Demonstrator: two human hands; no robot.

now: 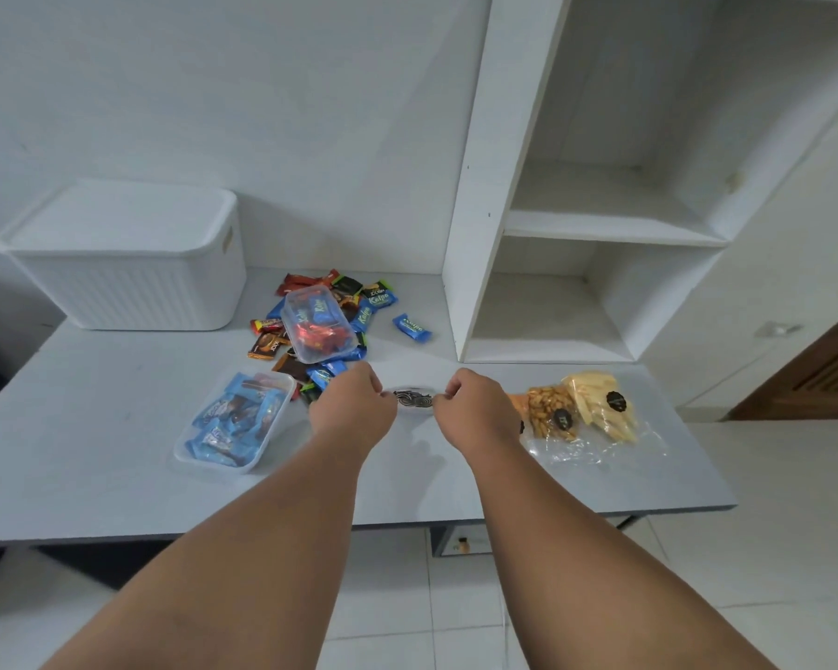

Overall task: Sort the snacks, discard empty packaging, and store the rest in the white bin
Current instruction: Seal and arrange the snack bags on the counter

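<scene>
Clear plastic with a dark swirl showing in it, a small packet (413, 400), was held over the grey surface (117, 476) between both hands. The left hand (354, 411) pinched its left end with curled fingers, knuckles up. The right hand (475, 408) pinched the right end the same way, and both bare forearms reached straight out from the near edge. Whether the packet held anything could not be told. Just left of the left hand lay a clear tub (235, 423) filled with blue-wrapped snacks. Behind it a second clear tub (318, 326) sat tilted on a heap of loose wrapped snacks (359, 295), with red and blue pieces inside. One blue-wrapped sweet (412, 327) lay apart, right of the heap. Beside the right hand were a clear bag of nuts (550, 411) and a bag of pale chips (601, 403), touching each other. The white bin (127, 263), lid on, stood at the back left against the wall, well apart from the hands. A white shelf unit (480, 186) rose at the back right.
</scene>
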